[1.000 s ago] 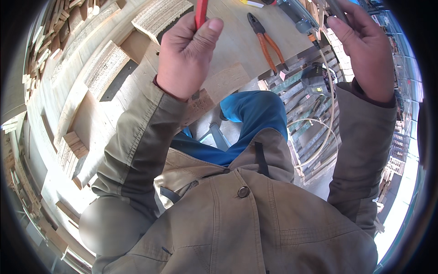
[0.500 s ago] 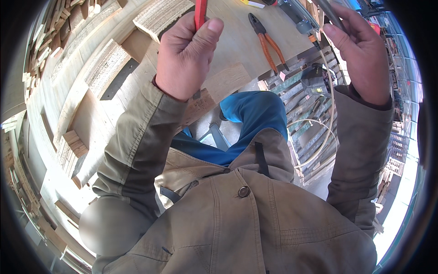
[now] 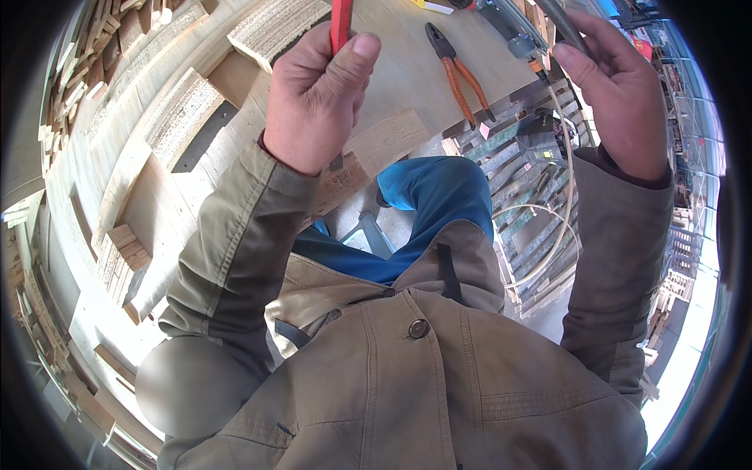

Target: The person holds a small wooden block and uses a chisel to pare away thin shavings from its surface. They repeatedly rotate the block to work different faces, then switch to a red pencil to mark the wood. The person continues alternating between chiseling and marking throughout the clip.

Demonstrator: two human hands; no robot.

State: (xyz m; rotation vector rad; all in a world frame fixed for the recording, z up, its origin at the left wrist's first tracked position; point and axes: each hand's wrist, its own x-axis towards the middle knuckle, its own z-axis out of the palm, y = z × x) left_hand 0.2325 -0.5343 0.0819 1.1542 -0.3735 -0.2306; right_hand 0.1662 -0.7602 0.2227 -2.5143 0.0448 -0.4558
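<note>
My left hand (image 3: 313,102) is closed round a red handle-like bar (image 3: 341,22), thumb pressed along it. The bar runs out of the picture at the upper edge, so its kind stays hidden. At the upper right, my right hand (image 3: 623,98) curls its fingers and thumb round a dark grey rod or tube (image 3: 562,25), whose far end is also cut off. Between the hands, pliers (image 3: 457,72) with orange handles lie on the pale wooden work surface (image 3: 392,47). Nearer my right hand is a grey tool (image 3: 505,30) with an orange-banded fitting at its end.
From the grey tool's fitting a pale hose (image 3: 570,164) hangs down past slatted wood (image 3: 517,180). Stacked wood blocks (image 3: 184,113) stand on the left. More offcuts (image 3: 94,63) lie at the far left. My blue-trousered leg (image 3: 439,184) is below the surface's edge.
My left hand and the red bar have shifted very slightly left. The dark rod in my right hand has tilted a little. The pliers and grey tool have not moved.
</note>
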